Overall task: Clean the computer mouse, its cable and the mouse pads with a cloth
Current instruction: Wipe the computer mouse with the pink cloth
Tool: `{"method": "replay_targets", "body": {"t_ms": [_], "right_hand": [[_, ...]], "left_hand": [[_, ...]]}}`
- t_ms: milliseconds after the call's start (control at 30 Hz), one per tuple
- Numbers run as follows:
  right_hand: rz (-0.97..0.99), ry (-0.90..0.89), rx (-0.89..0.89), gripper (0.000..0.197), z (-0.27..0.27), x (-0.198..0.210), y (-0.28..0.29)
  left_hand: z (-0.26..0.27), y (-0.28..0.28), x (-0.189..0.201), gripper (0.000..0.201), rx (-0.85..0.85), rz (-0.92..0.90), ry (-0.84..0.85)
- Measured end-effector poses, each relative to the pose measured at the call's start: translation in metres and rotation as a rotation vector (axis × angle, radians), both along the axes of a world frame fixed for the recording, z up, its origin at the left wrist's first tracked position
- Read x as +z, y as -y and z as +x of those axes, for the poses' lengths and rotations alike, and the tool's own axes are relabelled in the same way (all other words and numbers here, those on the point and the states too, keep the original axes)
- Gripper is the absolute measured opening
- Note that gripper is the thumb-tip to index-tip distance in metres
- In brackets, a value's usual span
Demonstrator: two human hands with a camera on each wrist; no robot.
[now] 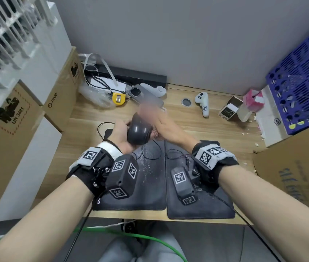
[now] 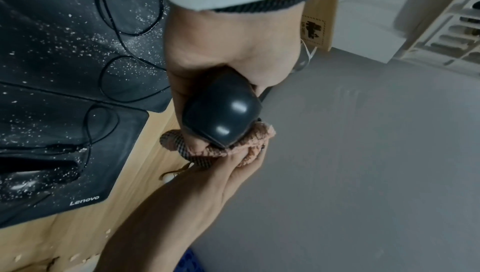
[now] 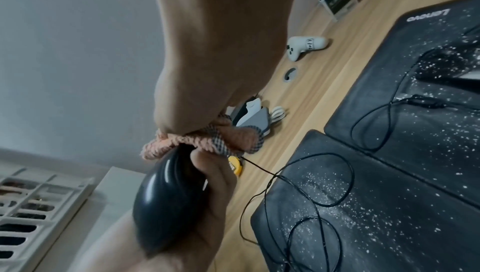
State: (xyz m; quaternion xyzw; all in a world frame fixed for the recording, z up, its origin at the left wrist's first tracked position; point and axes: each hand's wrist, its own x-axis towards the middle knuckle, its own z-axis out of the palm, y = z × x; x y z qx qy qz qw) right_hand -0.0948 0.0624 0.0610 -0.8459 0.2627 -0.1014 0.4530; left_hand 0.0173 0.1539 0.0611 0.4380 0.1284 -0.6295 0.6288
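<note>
My left hand [image 1: 120,129] grips a glossy black computer mouse [image 1: 139,130] lifted above the desk; the mouse [image 2: 221,112] fills the left wrist view and shows again as the mouse [image 3: 166,204] in the right wrist view. My right hand [image 1: 161,121] holds a bunched pink cloth [image 2: 249,145] with a checked edge against the mouse's front end; the cloth [image 3: 207,141] sits between the hand and the mouse. The thin black cable [image 1: 150,154] loops down over two black mouse pads [image 1: 150,182] [image 1: 206,205] speckled with white crumbs. The right fingers are blurred in the head view.
Cardboard boxes [image 1: 8,138] line the left side. At the back of the wooden desk [image 1: 216,133] lie a phone [image 1: 140,93], a yellow tape measure [image 1: 118,99], a white controller [image 1: 203,103] and small boxes [image 1: 229,110]. A blue crate [image 1: 301,82] and an open carton [image 1: 297,171] stand on the right.
</note>
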Motion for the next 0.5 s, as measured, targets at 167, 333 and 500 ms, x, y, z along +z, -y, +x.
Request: {"method": "replay_targets", "body": {"t_ms": [167,333,500], "right_hand": [[-0.084,0.055,0.205,0.040,0.005,0.004,-0.024],[0.002,0.013,0.095,0.039,0.009,-0.003,-0.004],[0.002,0.027,0.055,0.040,0.016,0.001,-0.014]], "left_hand": [[0.008,-0.002,-0.006,0.042,0.128,0.034,-0.008],[0.013,-0.004,-0.009,0.037,0.035,-0.003,-0.041],[0.018,-0.001,-0.005,0.034,0.119,0.018,-0.037]]}}
